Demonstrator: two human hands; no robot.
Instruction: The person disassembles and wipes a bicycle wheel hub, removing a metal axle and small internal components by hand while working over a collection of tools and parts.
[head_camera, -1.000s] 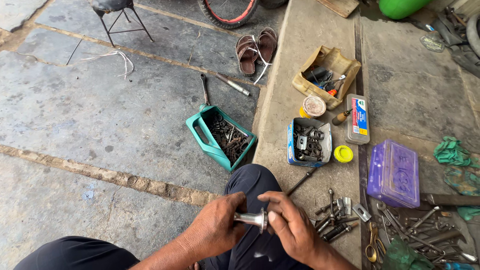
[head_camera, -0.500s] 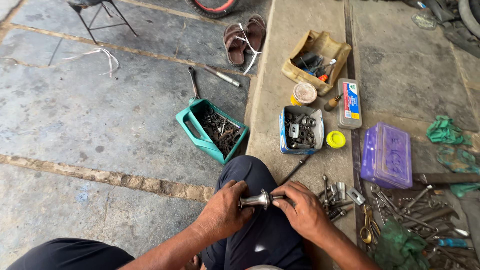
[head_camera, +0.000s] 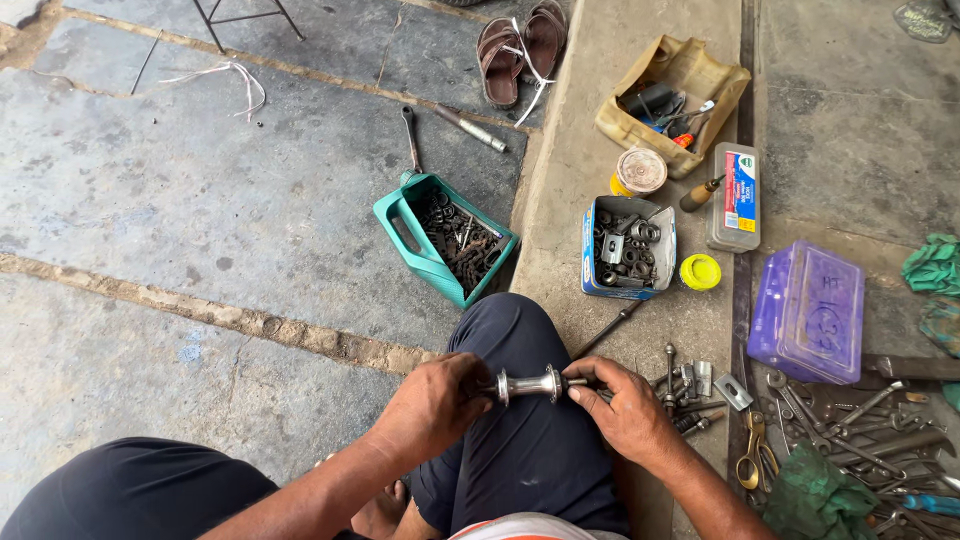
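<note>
On the grey concrete floor (head_camera: 200, 200) sits a green cut-open plastic jug (head_camera: 420, 230) of rusty bolts, well apart from a purple plastic box (head_camera: 810, 310). Over the dark-trousered knee, the left hand (head_camera: 435, 400) and right hand (head_camera: 625, 410) clamp their fingers on the ends of a shiny metal wheel hub (head_camera: 528, 384).

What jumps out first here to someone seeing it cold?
Both hands, left hand and right hand, grip a shiny metal hub over the knee at bottom centre. Just beyond sits a green cut-open jug of rusty hardware, and a purple plastic box stands out at right.
</note>
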